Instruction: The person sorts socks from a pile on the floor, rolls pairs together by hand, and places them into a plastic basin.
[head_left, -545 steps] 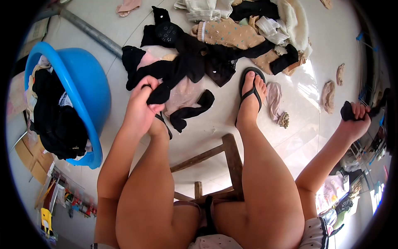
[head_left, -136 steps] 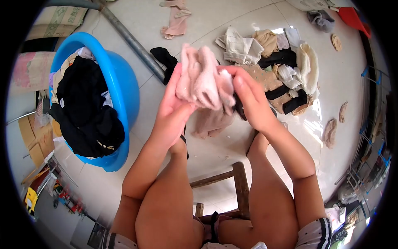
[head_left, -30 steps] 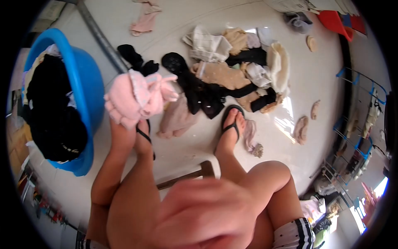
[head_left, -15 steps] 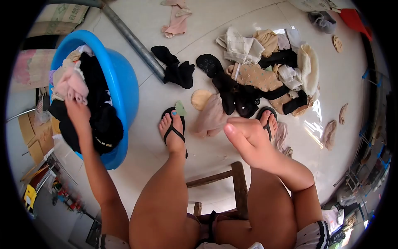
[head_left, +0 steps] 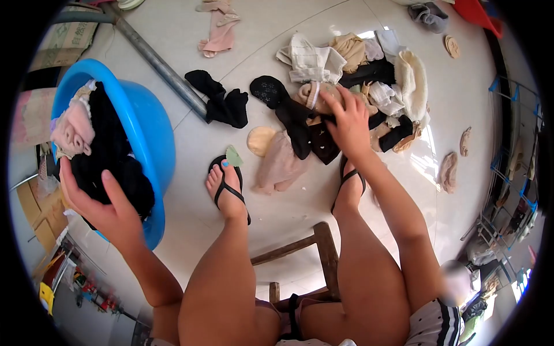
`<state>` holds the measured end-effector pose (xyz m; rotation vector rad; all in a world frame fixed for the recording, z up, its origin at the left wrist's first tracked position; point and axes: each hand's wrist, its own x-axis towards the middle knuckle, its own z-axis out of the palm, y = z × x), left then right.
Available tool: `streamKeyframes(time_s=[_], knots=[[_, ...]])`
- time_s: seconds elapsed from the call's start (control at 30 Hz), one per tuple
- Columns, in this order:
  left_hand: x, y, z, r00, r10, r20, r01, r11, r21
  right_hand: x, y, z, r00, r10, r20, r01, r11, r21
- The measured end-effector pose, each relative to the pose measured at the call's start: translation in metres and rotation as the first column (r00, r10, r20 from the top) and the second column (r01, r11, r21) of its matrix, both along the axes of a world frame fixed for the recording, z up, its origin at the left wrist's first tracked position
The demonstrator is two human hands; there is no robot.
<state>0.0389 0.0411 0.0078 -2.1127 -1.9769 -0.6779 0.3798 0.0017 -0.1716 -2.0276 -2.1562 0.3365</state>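
Note:
My left hand is at the near side of a blue basin, thumb and fingers spread, holding nothing. Inside the basin lie a pink sock and a heap of black cloth. Over on the floor, my right hand reaches into a pile of socks, its fingers apart on a beige sock; some fingertips are hidden against the fabric. Around it are a black sock, a white sock and a cream sock. A sheer pinkish sock lies nearer my feet.
A black pair of socks lies by a grey metal pole. Farther off are pink socks and a grey sock. A wooden stool frame stands between my legs; blue-tipped metal racks line the right.
My left hand has let go of the pink sock and drawn back toward me. My right hand has moved forward from above my foot onto the sock pile, its fingers opening.

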Motion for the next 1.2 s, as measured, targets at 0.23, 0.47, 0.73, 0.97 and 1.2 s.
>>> streamKeyframes(time_s=[0.23, 0.47, 0.73, 0.97, 1.2], knots=[[0.079, -0.034, -0.029, 0.859, -0.392, 0.328, 0.511, 0.691, -0.512, 0.032, 0.019, -0.004, 0.900, -0.178, -0.398, 0.140, 0.983, -0.123], [0.099, -0.040, -0.047, 0.782, -0.409, 0.470, 0.618, 0.412, -0.670, 0.024, 0.013, -0.005, 0.983, -0.121, -0.136, 0.098, 0.981, -0.167], [0.100, -0.041, -0.052, 0.747, -0.370, 0.552, 0.664, 0.461, -0.589, 0.005, 0.006, 0.056, 0.184, -0.313, -0.932, 0.236, 0.934, -0.268], [0.098, -0.044, -0.057, 0.590, -0.113, 0.800, 0.684, 0.597, -0.420, -0.023, 0.019, 0.109, -0.825, -0.528, -0.202, -0.446, 0.827, -0.342], [0.090, -0.046, -0.069, 0.744, 0.096, 0.661, 0.561, 0.449, -0.696, -0.047, 0.013, 0.116, -0.657, -0.569, -0.495, -0.443, 0.822, -0.358]])
